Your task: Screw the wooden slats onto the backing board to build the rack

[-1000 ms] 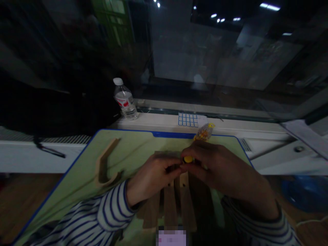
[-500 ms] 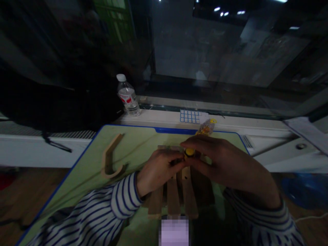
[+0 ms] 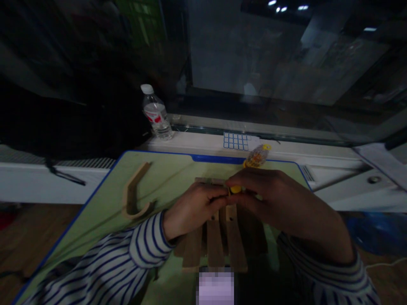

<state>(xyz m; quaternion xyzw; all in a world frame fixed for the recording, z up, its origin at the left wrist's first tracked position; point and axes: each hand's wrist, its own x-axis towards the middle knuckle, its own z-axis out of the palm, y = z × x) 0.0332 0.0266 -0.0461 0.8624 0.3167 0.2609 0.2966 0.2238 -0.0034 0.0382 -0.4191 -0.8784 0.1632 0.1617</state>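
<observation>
My right hand has its thumb and fingers closed around a yellow round-ended handle, seen almost end-on, so its lower part is hidden. Just left of it, my left hand pinches with thumb and forefinger; what lies between those fingertips is hidden. Both hands are over a wooden piece with several flat slats pointing toward me. Small dark holes or screw heads show in the slats. A wooden crossbar is partly visible behind my left hand.
A curved wooden hook-shaped piece lies on the left of the blue-edged table. Behind the table, a water bottle and a blue-grid sheet rest on the sill. A clear, yellow-ended object lies by the back edge.
The view has shifted slightly. My right fingers have moved a little around the yellow handle, and its dark band shows less. My left hand keeps its pinch beside it.
</observation>
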